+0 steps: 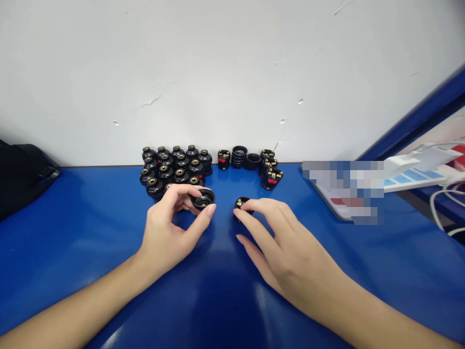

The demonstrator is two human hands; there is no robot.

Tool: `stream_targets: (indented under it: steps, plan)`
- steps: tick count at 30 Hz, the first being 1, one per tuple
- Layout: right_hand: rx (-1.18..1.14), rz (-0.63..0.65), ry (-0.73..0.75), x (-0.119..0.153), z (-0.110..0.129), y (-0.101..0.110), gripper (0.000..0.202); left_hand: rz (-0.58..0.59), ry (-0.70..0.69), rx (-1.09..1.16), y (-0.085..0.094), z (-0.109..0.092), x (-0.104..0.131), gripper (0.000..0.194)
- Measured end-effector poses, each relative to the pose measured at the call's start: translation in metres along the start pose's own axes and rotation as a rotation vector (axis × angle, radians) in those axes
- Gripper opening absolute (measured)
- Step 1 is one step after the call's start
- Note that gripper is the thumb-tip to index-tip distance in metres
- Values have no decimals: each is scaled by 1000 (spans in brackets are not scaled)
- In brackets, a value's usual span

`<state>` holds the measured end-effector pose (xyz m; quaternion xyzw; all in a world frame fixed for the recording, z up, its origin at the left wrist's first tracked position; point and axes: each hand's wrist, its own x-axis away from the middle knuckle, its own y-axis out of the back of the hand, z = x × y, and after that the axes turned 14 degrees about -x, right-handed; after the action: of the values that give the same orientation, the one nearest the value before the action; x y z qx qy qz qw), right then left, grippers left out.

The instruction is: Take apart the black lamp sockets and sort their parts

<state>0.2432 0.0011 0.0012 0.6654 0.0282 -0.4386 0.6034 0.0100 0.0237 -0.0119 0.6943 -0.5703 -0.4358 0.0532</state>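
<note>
My left hand (176, 228) grips a round black cap (203, 199) between thumb and fingers, its hollow side facing up. My right hand (278, 237) has its fingertips on a small black socket core (240, 202) with brass contacts on top; the fingers partly cover it. Behind my left hand several assembled black sockets (165, 173) stand in close rows. Further back at the centre are a black core with a red part (224, 159), a ribbed black shell (239, 156) and a low black ring (253, 161). More brass-topped cores (272, 178) stand to their right.
The blue table (214, 291) meets a pale wall (218, 72) at its back edge. A partly pixelated flat device (327, 194) lies at the right. Beyond it are white trays (414, 177) and white cables (434, 213). Something black (22, 177) is at the far left.
</note>
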Motion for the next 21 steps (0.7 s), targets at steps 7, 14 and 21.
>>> stream_targets:
  steps: [7,14,21]
  plan:
    - [78,61,-60,3,-10,-9,53,4,20,-33,1,1,0,27]
    - [68,113,-66,0,-21,-12,54,22,18,-17,1,1,-1,27]
    - [34,226,-82,-26,-42,-17,62,32,24,22,0,1,0,35]
